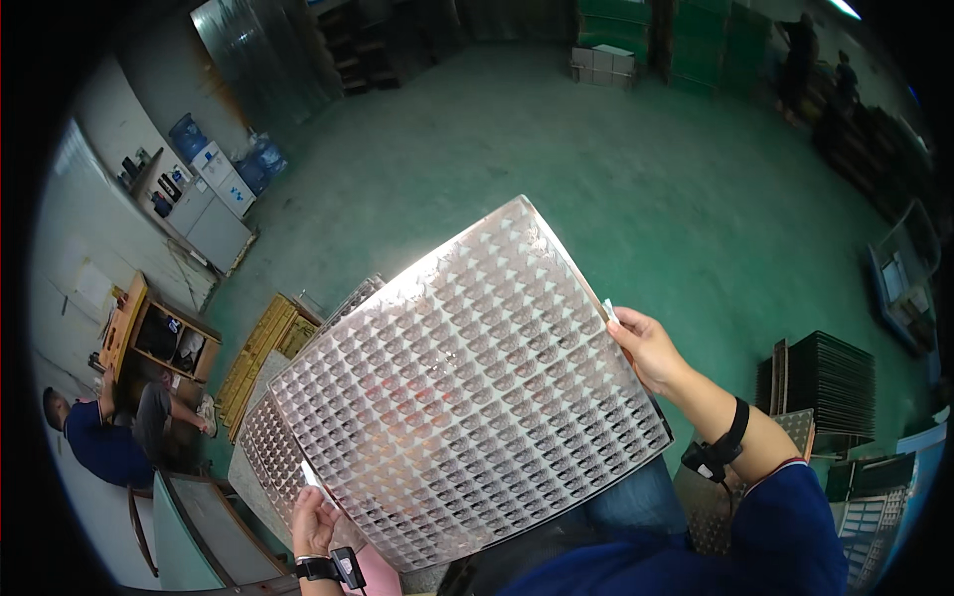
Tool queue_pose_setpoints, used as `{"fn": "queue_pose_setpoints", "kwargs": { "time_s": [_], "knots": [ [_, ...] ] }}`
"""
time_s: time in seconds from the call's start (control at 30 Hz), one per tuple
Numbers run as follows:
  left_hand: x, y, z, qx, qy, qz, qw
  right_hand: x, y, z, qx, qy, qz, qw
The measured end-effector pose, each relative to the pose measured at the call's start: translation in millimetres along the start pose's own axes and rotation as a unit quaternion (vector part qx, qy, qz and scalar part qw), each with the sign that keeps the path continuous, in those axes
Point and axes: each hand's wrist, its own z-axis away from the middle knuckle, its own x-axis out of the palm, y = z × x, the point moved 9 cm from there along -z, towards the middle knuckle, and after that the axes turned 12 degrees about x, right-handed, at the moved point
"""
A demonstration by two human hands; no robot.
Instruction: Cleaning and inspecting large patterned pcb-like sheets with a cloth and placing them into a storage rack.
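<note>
Between your hands: a large shiny sheet [467, 377] covered in rows of small pockets, tilted in front of your body; you cannot tell whether anything sits in the pockets.
Left hand: your left hand [313, 521] grasps the sheet's lower left edge, beside a small white tab [310, 475].
Right hand: your right hand [646, 346] grips the right edge between thumb and fingers, near another white scrap [609, 310].
Under the left edge: a second pocketed sheet [266, 442], partly covered by yours.
Desk: to your left, a wooden desk [124, 323] with open compartments; dark and pale items inside, too small to name. A seated person [104, 437] is beside it.
Water bottles: large blue bottles [263, 159] near a white cabinet [224, 179].
Cart: at far right, a blue cart [904, 278] holding pale, flat things.
Rack: to your right, a dark stack [820, 387] of closely spaced layers.
</note>
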Motion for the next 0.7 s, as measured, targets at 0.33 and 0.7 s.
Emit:
{"fn": "queue_pose_setpoints", "kwargs": {
  "time_s": [0.33,0.7],
  "knots": [
    [2.1,-24.3,0.5,0.008,0.045,0.112,0.993,-30.8,18.8,-2.5,-0.025,0.114,-0.046,0.992],
    [-9.2,-29.8,5.4,-0.031,0.041,0.033,0.998,-22.8,21.8,-16.0,0.033,0.009,-0.07,0.997]
  ]
}}
